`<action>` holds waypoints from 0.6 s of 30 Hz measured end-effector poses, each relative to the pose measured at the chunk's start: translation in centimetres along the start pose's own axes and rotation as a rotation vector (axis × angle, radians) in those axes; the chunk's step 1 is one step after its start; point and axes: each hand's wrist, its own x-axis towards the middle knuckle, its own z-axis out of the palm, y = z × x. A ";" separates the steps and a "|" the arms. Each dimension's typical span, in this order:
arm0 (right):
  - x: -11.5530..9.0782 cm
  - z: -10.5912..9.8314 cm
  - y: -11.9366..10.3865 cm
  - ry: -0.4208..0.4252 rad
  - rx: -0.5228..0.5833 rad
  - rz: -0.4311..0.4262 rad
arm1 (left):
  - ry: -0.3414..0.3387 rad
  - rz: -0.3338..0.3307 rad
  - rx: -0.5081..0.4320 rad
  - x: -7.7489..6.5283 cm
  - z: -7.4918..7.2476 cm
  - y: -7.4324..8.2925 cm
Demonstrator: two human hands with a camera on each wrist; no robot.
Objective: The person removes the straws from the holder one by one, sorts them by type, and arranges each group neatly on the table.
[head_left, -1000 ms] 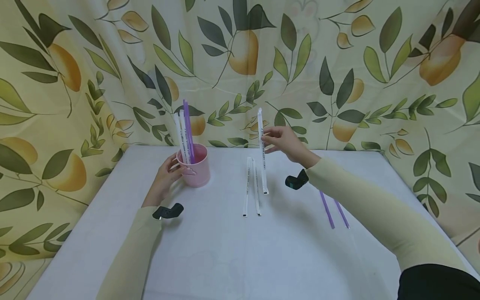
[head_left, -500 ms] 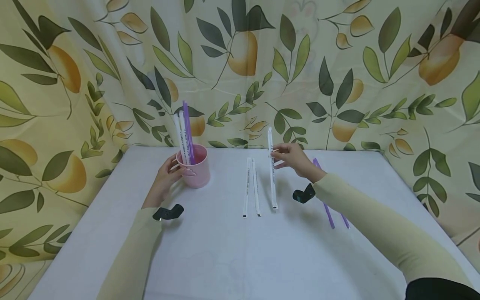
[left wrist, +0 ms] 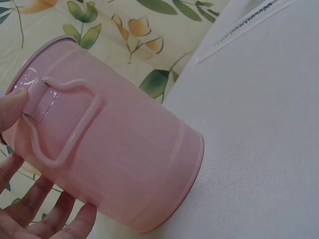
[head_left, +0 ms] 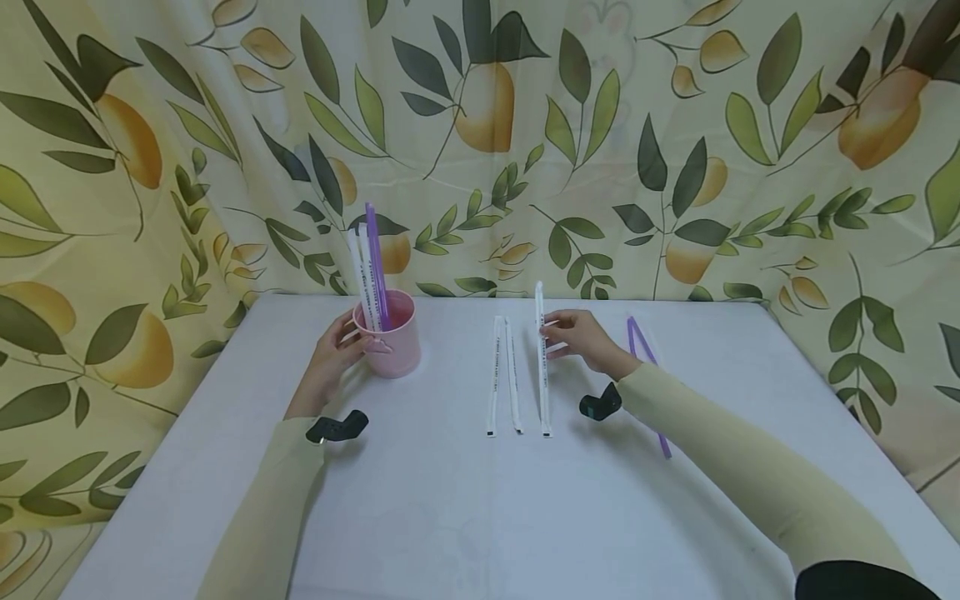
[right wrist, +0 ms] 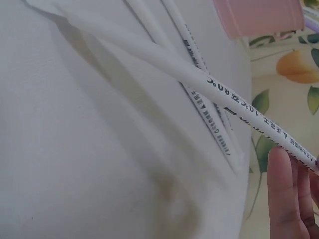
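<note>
My left hand (head_left: 337, 350) grips the side of a pink pail (head_left: 399, 348), its thumb at the base of the wire handle (left wrist: 79, 132) in the left wrist view. Standing in the pail are white paper-wrapped straws (head_left: 363, 283) and purple straws (head_left: 377, 258). My right hand (head_left: 585, 337) pinches one white paper-wrapped straw (head_left: 543, 375) near its upper part. That straw is tilted, its lower end close over the table. Two more wrapped straws (head_left: 493, 375) lie just left of it, printed with dark characters in the right wrist view.
Purple straws (head_left: 664, 442) lie at the right, partly hidden by the right forearm. Everything is on a white-covered table (head_left: 450, 517). A curtain (head_left: 480, 183) printed with fruit and leaves hangs behind the table's far edge.
My right hand has come down and a little to the right with the wrapped straw, bringing its lower end toward the table. My left hand stays on the pail.
</note>
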 end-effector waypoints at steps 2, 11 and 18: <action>0.2 0.1 0.3 0.000 0.006 0.009 | 0.003 -0.004 0.002 0.0 0.0 0.0; 1.3 0.5 1.1 0.006 -0.028 0.080 | 0.024 -0.033 0.011 0.0 0.1 0.2; 2.2 0.8 1.6 0.003 -0.017 0.113 | 0.012 -0.017 0.004 0.1 0.1 0.0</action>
